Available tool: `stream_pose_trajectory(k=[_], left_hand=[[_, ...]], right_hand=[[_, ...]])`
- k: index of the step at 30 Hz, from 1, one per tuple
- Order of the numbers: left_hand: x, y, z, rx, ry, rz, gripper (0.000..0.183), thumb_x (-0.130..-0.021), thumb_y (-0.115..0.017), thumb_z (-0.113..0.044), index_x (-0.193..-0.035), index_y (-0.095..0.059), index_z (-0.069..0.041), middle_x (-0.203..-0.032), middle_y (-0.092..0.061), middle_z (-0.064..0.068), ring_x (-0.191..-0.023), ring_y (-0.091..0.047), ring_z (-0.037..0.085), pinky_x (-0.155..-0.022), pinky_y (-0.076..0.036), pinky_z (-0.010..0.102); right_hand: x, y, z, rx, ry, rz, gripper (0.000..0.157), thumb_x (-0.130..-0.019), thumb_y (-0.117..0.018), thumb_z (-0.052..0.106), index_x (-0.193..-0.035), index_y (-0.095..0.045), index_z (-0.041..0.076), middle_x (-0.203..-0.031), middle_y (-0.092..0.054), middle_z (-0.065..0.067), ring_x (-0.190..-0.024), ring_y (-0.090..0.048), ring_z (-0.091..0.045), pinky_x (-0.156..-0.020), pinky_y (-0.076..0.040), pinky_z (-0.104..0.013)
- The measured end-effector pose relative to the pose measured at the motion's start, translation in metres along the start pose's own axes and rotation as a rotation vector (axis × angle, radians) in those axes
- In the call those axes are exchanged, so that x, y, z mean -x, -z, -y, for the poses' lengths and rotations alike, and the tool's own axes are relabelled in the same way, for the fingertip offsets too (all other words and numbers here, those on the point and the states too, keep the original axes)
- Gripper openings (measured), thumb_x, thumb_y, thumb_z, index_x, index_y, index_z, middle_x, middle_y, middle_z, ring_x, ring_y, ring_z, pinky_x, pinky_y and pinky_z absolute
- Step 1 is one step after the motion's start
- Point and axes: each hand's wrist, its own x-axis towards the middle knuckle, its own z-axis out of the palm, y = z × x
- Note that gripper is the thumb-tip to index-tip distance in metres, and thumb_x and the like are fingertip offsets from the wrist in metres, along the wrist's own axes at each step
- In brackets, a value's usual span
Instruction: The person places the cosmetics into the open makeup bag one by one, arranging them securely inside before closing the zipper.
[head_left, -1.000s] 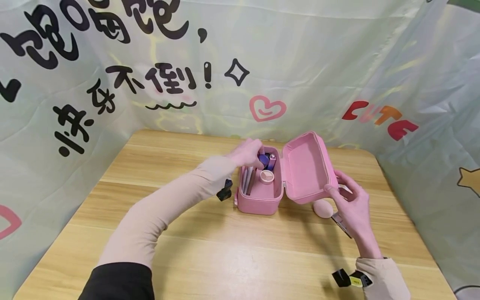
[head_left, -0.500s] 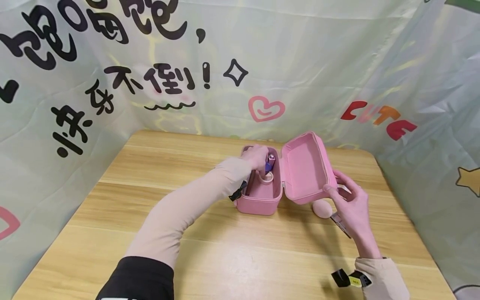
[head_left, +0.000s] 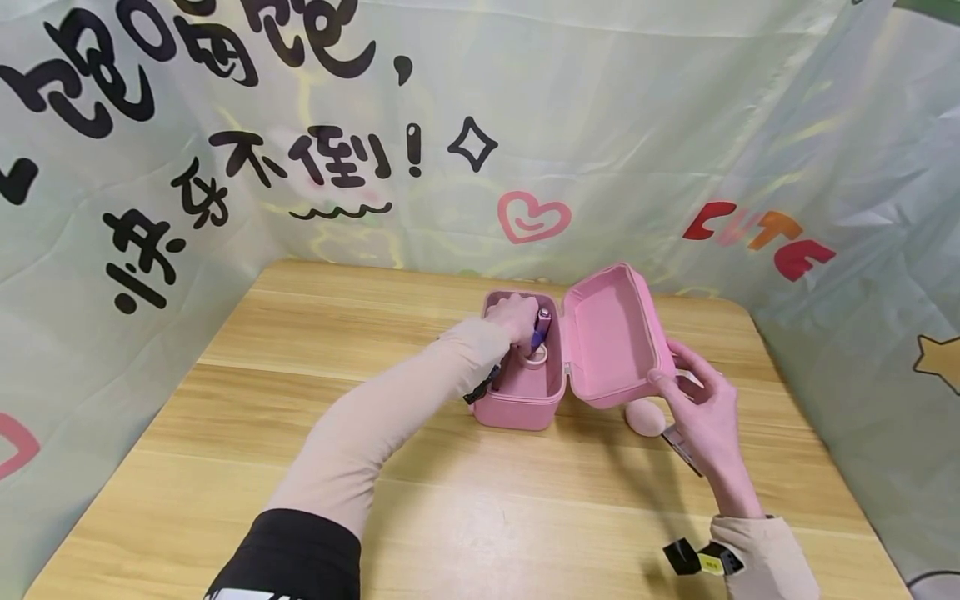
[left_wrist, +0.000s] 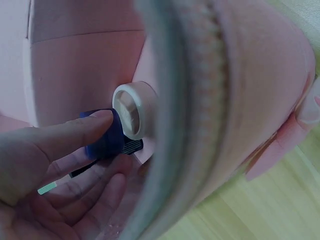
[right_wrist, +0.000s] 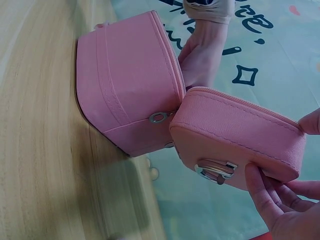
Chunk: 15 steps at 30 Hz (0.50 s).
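Observation:
A pink zippered case stands on the table, its lid swung out to the right. My left hand reaches down inside the case. In the left wrist view, its thumb and fingers pinch a dark blue cylindrical item, whose exact kind I cannot tell. Right beside that item is a round white-rimmed compact. A tube with a pink top stands near the case's back right. My right hand holds the lid's front right corner between thumb and fingers, also visible in the right wrist view.
Under the lid's corner, a pale pink egg-shaped sponge lies on the wooden table. Beside it is a flat narrow item, partly behind the right hand. A printed cloth hangs behind and around the table.
My left hand has moved right and down from over the case's left rim into the case, with the blue item. My right hand and the lid stay put.

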Motion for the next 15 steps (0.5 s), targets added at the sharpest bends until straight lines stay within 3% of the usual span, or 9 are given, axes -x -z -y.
stream_pose_trajectory(k=[5, 15], left_hand=[[0.002, -0.005, 0.000, -0.012, 0.007, -0.004, 0.044, -0.069, -0.089, -0.010, -0.108, -0.069, -0.012, -0.119, -0.070, 0.012, -0.101, -0.065, 0.026, -0.082, -0.058, 0.039], [-0.001, -0.014, 0.003, 0.000, -0.002, -0.016, 0.041, -0.074, -0.087, -0.015, -0.110, -0.069, -0.009, -0.119, -0.070, 0.014, -0.096, -0.066, 0.026, -0.078, -0.058, 0.039]], right_hand=[[0.000, 0.000, 0.000, 0.006, 0.002, -0.003, 0.042, -0.089, -0.068, -0.004, -0.131, -0.061, -0.004, -0.100, -0.067, 0.006, -0.080, -0.070, -0.002, -0.074, -0.056, -0.011], [0.000, 0.000, 0.000, 0.005, 0.003, -0.003, 0.043, -0.089, -0.067, -0.006, -0.131, -0.060, -0.006, -0.100, -0.067, 0.006, -0.080, -0.070, -0.001, -0.074, -0.057, -0.012]])
